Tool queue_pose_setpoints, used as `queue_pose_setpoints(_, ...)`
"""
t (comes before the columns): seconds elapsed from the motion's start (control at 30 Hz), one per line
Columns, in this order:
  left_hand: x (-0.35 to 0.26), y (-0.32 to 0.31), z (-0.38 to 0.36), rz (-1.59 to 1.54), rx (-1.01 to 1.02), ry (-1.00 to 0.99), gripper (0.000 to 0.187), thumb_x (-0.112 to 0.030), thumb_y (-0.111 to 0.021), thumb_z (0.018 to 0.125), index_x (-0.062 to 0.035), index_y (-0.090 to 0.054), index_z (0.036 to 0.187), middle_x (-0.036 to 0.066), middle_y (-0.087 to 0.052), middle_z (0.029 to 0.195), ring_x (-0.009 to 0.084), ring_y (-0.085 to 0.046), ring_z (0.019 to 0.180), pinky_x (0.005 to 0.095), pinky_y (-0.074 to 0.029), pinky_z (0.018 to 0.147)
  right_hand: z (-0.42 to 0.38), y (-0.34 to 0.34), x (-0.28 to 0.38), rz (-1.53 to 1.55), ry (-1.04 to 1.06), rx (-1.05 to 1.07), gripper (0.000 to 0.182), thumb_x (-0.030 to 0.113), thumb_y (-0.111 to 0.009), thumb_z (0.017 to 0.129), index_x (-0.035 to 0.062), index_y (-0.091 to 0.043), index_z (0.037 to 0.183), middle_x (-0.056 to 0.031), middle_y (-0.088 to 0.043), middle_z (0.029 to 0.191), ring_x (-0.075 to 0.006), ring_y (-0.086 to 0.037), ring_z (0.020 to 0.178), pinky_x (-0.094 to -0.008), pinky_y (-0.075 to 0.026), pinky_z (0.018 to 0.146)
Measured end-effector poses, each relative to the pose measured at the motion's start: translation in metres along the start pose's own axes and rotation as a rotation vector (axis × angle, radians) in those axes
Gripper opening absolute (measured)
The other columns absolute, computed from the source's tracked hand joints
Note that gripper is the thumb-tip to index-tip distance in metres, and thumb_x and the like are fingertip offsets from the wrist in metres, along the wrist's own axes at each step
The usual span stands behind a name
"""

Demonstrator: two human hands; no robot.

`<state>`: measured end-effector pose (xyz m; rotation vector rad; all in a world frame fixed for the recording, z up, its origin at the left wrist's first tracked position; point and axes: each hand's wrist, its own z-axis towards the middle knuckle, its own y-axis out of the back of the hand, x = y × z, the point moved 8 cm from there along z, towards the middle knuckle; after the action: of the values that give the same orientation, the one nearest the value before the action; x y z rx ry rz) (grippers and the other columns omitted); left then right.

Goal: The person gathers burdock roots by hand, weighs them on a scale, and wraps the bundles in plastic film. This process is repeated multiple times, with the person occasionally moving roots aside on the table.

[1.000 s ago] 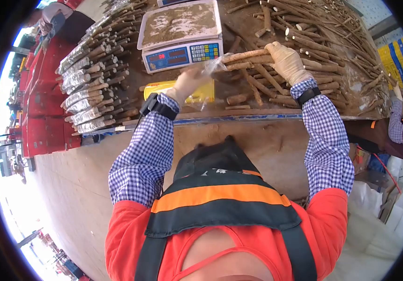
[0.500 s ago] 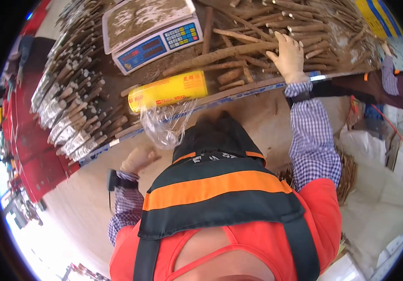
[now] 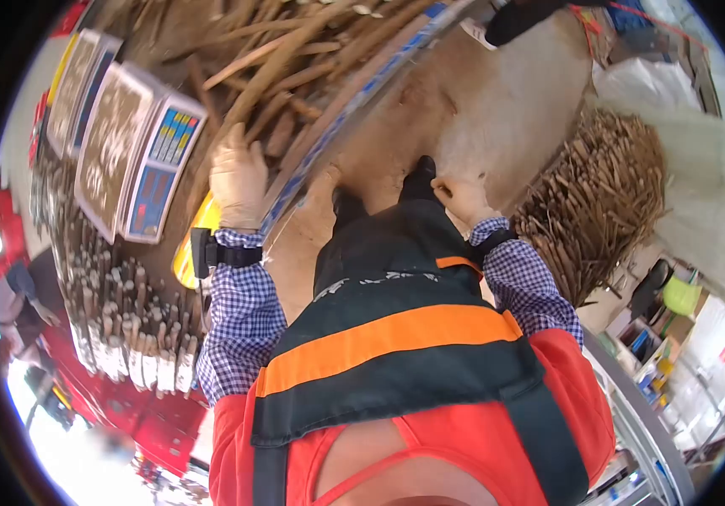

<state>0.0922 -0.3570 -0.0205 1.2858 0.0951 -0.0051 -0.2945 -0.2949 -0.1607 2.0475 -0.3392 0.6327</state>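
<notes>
My left hand (image 3: 239, 175), in a pale glove, lies flat on long brown roots (image 3: 287, 59) near the table's front edge (image 3: 354, 99); nothing shows in its grip. Just below its wrist a yellow cling-wrap box (image 3: 187, 249) pokes out. My right hand (image 3: 462, 199) is down off the table, against the top of my dark apron, its fingers partly hidden. Left of my left hand stands a weighing scale (image 3: 153, 164) with a dusty pan.
Rows of film-wrapped root bundles (image 3: 126, 337) fill the table's left part. A heap of loose roots (image 3: 603, 190) lies on the floor to my right. Red crates (image 3: 164, 422) stand at lower left, shelves with small items (image 3: 666, 337) at right.
My view has swung round to the right. My left hand rose from beside my hip onto the roots on the table. My right hand left the roots and dropped to my apron.
</notes>
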Motion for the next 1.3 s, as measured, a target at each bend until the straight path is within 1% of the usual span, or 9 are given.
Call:
queue_pose_setpoints(0.17, -0.021, -0.017, 0.028, 0.301, 0.06, 0.007, 0.045, -0.024, -0.064, 0.087, 0.0028, -0.055, 0.123, 0.024, -0.062, 0.108, 0.0373, -0.063, 0.095, 0.045, -0.052, 0.081, -0.004, -0.005, -0.151, 0.007, -0.331, 0.048, 0.027, 0.029, -0.064, 0.084, 0.0088, -0.067, 0.102, -0.0146, -0.069, 0.098, -0.0319, -0.066, 0.093, -0.0429, -0.052, 0.083)
queue_pose_setpoints(0.3, 0.022, -0.059, 0.003, -0.488, 0.107, 0.401, 0.045, -0.017, -0.058, 0.094, 0.007, -0.047, 0.13, 0.021, -0.058, 0.121, 0.027, -0.056, 0.115, 0.0334, -0.051, 0.089, 0.016, -0.051, -0.265, -0.077, -0.365, 0.178, 0.027, 0.031, -0.061, 0.083, 0.0094, -0.07, 0.098, -0.0152, -0.07, 0.095, -0.0324, -0.067, 0.091, -0.0426, -0.052, 0.082)
queue_pose_setpoints(0.37, 0.046, -0.068, -0.006, -0.118, 0.454, 0.49, 0.047, -0.025, -0.054, 0.097, 0.0046, -0.044, 0.132, 0.017, -0.055, 0.127, 0.0286, -0.055, 0.113, 0.0372, -0.042, 0.098, 0.042, -0.077, -0.308, -0.06, -0.359, 0.237, 0.027, 0.03, -0.061, 0.082, 0.0073, -0.07, 0.094, -0.0158, -0.07, 0.094, -0.0324, -0.067, 0.09, -0.0426, -0.052, 0.081)
queue_pose_setpoints(0.43, 0.057, -0.068, -0.019, -0.517, 0.347, 0.665, 0.048, -0.023, -0.054, 0.097, 0.0035, -0.041, 0.135, 0.014, -0.053, 0.131, 0.0275, -0.053, 0.113, 0.035, -0.04, 0.099, 0.073, -0.114, -0.364, -0.047, -0.42, 0.243, 0.03, 0.03, -0.06, 0.083, 0.0047, -0.069, 0.097, -0.0175, -0.069, 0.098, -0.0336, -0.066, 0.092, -0.0436, -0.052, 0.083)
queue_pose_setpoints(0.63, 0.022, -0.052, -0.013, -0.156, 0.294, 0.734, 0.046, -0.021, -0.052, 0.098, 0.0041, -0.042, 0.136, 0.015, -0.051, 0.134, 0.0253, -0.052, 0.116, 0.0346, -0.038, 0.102, 0.232, -0.255, -0.513, -0.168, -0.471, 0.067, 0.047, 0.032, -0.06, 0.086, 0.0016, -0.058, 0.121, -0.0241, -0.061, 0.119, -0.038, -0.06, 0.109, -0.0488, -0.047, 0.093)
queue_pose_setpoints(0.9, 0.003, -0.108, 0.011, 0.169, 0.289, 0.692, 0.045, -0.021, -0.052, 0.098, 0.0037, -0.043, 0.135, 0.014, -0.052, 0.133, 0.0251, -0.052, 0.116, 0.0349, -0.039, 0.101, 0.412, -0.24, -0.543, -0.055, -0.477, -0.745, 0.059, 0.038, -0.069, 0.079, 0.0021, -0.051, 0.122, -0.0252, -0.063, 0.108, -0.0431, -0.063, 0.096, -0.0489, -0.052, 0.082)
queue_pose_setpoints(1.03, 0.002, -0.133, 0.019, 0.233, 0.3, 0.677, 0.045, -0.02, -0.052, 0.098, 0.0035, -0.044, 0.135, 0.014, -0.052, 0.132, 0.025, -0.052, 0.116, 0.0351, -0.04, 0.101, 0.503, -0.374, -0.593, 0.208, -0.558, -0.207, 0.08, 0.042, -0.069, 0.08, 0.0099, -0.028, 0.141, -0.0223, -0.065, 0.111, -0.0405, -0.064, 0.099, -0.0466, -0.051, 0.088)
queue_pose_setpoints(1.17, 0.008, -0.139, 0.018, 0.245, 0.301, 0.696, 0.044, -0.02, -0.052, 0.098, 0.0034, -0.044, 0.135, 0.014, -0.053, 0.131, 0.0249, -0.052, 0.115, 0.0353, -0.04, 0.1, 0.457, -0.24, -0.415, 0.486, -0.481, -0.555, 0.056, 0.037, -0.067, 0.082, 0.0021, -0.051, 0.122, -0.0244, -0.062, 0.11, -0.0449, -0.063, 0.093, -0.0489, -0.053, 0.08)
queue_pose_setpoints(1.3, 0.014, -0.142, 0.02, 0.229, 0.288, 0.689, 0.044, -0.02, -0.052, 0.098, 0.0032, -0.045, 0.134, 0.014, -0.053, 0.131, 0.0248, -0.053, 0.115, 0.0354, -0.041, 0.1, 0.538, -0.336, -0.411, 0.117, -0.564, -0.307, 0.035, 0.027, -0.057, 0.088, 0.0035, -0.06, 0.114, -0.0217, -0.066, 0.099, -0.033, -0.069, 0.082, -0.0445, -0.055, 0.068)
